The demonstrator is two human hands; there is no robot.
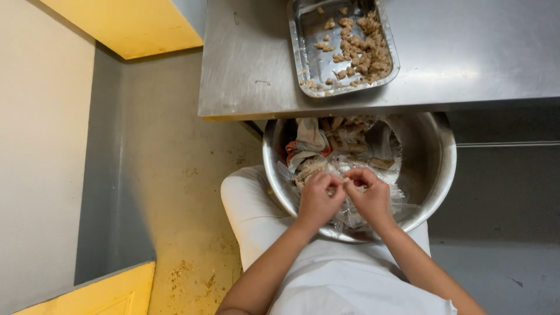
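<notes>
Steel bowl (434,175) on person's lap holds many clear wrappers and wrapped pieces, left hand (318,201) and right hand (370,198) both pinched shut on one small wrapped piece (343,185) above it; tray (303,52) on table (466,52) roughly half filled with unwrapped pieces (361,44).

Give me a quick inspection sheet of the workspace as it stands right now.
Surface: brushed steel table, bare apart from one tray.
Job's things: large round steel bowl on the person's lap, filled with clear plastic wrappers and small pale brown pieces; rectangular steel tray holds loose pale brown pieces, mostly at its right side.
Clutter: crumbs on the yellowish floor.
Grippers: left hand and right hand meet over the bowl, fingers pinching something small; what exactly, cannot tell.
Cables: nothing seen.
Surroundings: cream wall, yellow panels, grey floor.
</notes>
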